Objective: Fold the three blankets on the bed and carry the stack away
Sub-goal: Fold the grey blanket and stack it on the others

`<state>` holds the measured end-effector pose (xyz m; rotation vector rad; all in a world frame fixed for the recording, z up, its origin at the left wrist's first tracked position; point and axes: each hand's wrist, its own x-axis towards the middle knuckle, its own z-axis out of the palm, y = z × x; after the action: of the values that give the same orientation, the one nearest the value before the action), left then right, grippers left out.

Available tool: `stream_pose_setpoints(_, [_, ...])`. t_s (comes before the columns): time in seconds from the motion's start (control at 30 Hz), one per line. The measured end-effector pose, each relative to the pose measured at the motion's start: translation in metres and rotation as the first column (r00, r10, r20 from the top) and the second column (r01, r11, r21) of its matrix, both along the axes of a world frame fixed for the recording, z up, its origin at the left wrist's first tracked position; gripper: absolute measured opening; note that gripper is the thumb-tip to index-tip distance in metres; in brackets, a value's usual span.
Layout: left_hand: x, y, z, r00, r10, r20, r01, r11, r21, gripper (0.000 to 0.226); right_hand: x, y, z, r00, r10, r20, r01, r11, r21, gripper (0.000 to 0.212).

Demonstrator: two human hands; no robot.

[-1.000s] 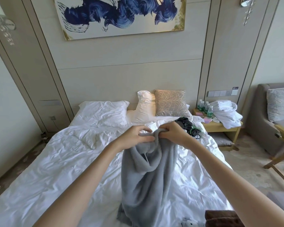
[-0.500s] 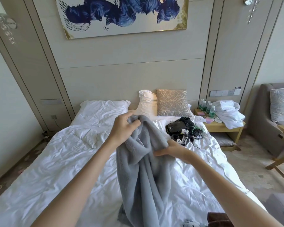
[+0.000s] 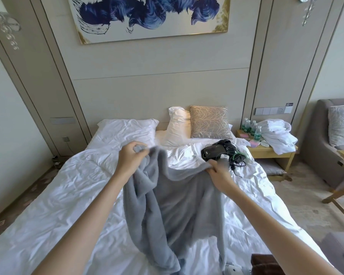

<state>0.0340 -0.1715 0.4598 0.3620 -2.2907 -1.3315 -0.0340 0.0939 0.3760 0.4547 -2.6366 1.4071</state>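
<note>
A fluffy grey blanket (image 3: 173,207) hangs spread between my two hands above the white bed (image 3: 54,197). My left hand (image 3: 130,159) pinches its upper left edge, raised slightly higher. My right hand (image 3: 219,172) grips the upper right edge near the bed's right side. The blanket's lower part drapes in loose folds onto the duvet. A dark brown blanket (image 3: 264,263) shows at the bottom right edge, mostly hidden by my right arm. A patterned bit of fabric (image 3: 231,269) peeks out beside it.
A black bag with cables (image 3: 220,152) lies on the bed just beyond my right hand. Pillows (image 3: 209,122) lean at the headboard. A nightstand (image 3: 270,151) with bottles and white towels stands right of the bed, and a grey sofa (image 3: 326,139) beyond.
My hands have moved apart, opening the bunched blanket into a wide sheet. The right hand slid along the top edge to the right and the left hand moved left.
</note>
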Motion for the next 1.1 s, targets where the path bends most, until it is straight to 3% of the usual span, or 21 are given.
stream_pose_setpoints(0.1, [0.006,0.02,-0.004,0.959,-0.281,0.022,0.282,0.958,-0.05,0.029,0.008,-0.019,0.041,0.985,0.127,-0.114,-0.127,0.992,0.009,0.017])
stream_pose_setpoints(0.2, [0.01,0.045,-0.008,0.874,-0.476,0.098,0.481,0.876,-0.029,0.028,0.019,-0.035,0.072,0.959,0.246,-0.141,-0.248,0.969,0.003,0.036])
stream_pose_setpoints(0.3, [0.012,0.059,-0.013,0.852,-0.514,0.099,0.521,0.852,-0.052,0.015,0.023,-0.041,0.086,0.951,0.276,-0.139,-0.281,0.96,-0.013,0.013])
stream_pose_setpoints(0.43, [0.011,0.063,-0.011,0.897,-0.436,0.078,0.441,0.894,-0.077,0.026,0.02,-0.026,0.081,0.947,0.321,-0.023,-0.322,0.945,-0.055,0.011])
stream_pose_setpoints(0.57, [0.005,0.059,-0.003,0.95,-0.311,-0.004,0.311,0.95,0.02,0.048,0.013,-0.011,0.046,0.941,0.311,0.133,-0.329,0.934,0.138,0.018])
stream_pose_setpoints(0.7, [0.001,0.049,0.007,0.967,-0.251,-0.049,0.254,0.966,0.054,0.045,0.015,-0.002,-0.001,0.919,0.297,0.259,-0.333,0.936,0.11,0.04])
stream_pose_setpoints(0.9, [-0.002,0.021,0.016,0.991,-0.032,-0.132,0.051,0.988,0.143,0.044,0.02,0.023,-0.047,0.89,0.209,0.405,-0.253,0.966,0.058,0.027])
stream_pose_setpoints(1.0, [-0.005,0.007,0.018,0.984,0.056,-0.169,-0.016,0.973,0.229,0.046,0.028,0.033,-0.053,0.865,0.208,0.457,-0.182,0.978,-0.1,0.016])
stream_pose_setpoints(1.1, [-0.006,-0.004,0.013,0.985,0.059,-0.165,-0.033,0.987,0.155,0.041,0.03,0.033,-0.036,0.83,0.276,0.485,-0.083,0.92,-0.382,0.027])
